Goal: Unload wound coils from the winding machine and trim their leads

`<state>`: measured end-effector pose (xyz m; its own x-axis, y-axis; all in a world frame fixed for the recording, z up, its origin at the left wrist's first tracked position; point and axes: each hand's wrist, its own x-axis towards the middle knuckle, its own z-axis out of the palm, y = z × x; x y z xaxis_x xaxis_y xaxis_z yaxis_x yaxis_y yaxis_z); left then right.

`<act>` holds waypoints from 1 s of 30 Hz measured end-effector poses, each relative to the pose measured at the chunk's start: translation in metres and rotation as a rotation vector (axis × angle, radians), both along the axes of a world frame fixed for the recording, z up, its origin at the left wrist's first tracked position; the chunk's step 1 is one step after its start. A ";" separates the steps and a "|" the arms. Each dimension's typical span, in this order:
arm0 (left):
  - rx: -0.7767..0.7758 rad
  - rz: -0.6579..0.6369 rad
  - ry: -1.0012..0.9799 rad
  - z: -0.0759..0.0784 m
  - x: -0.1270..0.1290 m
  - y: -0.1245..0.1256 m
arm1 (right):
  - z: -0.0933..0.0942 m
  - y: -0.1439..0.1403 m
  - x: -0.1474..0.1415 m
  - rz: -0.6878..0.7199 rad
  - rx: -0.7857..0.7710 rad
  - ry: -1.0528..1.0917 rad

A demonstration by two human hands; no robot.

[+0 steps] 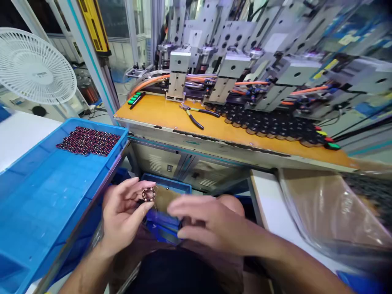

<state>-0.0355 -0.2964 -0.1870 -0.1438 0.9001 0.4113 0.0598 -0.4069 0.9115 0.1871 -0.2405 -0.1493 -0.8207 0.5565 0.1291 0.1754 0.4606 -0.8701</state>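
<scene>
Ring [149, 200], round and without a long side, held up over the lap with its open face turned roughly toward the wearer's eyes. The left hand [119, 214] grips it by the rim, thumb below and fingertips behind and above, the pinch closed to the ring's width; fine wires [157, 188] stick out on the side facing the other hand. The right hand [212, 224] is apart from it, so that from those fingers the ring lies to the left and a little farther forward, the left hand being the nearer. The right fingers are bent and blurred, with something dark between them and the thumb; from where I stand I cannot tell whether anything is held. Below the hands, a bin [185, 189]. To the left, a blue tray [39, 192] with a cluster of small parts [90, 141] at its far end. Ahead, a bench [147, 112] bearing pliers [196, 121], handles spread, and a row of black pieces [263, 122] before the machine [234, 64]; to the right, a clear bag [330, 208]
</scene>
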 end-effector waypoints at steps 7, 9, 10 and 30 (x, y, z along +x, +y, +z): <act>0.074 -0.113 0.140 0.000 0.013 -0.005 | -0.004 0.006 -0.029 -0.240 -0.817 0.399; 0.049 -0.090 0.124 -0.001 0.019 -0.005 | -0.008 0.001 -0.036 -0.272 -0.834 0.439; 0.035 -0.068 0.103 -0.001 0.021 -0.004 | -0.012 -0.003 -0.038 -0.300 -0.832 0.449; -0.144 -0.281 -0.089 0.004 0.016 -0.004 | -0.033 -0.027 -0.021 -0.489 -0.752 0.476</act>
<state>-0.0193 -0.3003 -0.1827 0.0885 0.9578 0.2734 -0.1192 -0.2623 0.9576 0.1659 -0.2673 -0.1826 -0.4361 0.8890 -0.1392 -0.2422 -0.2649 -0.9334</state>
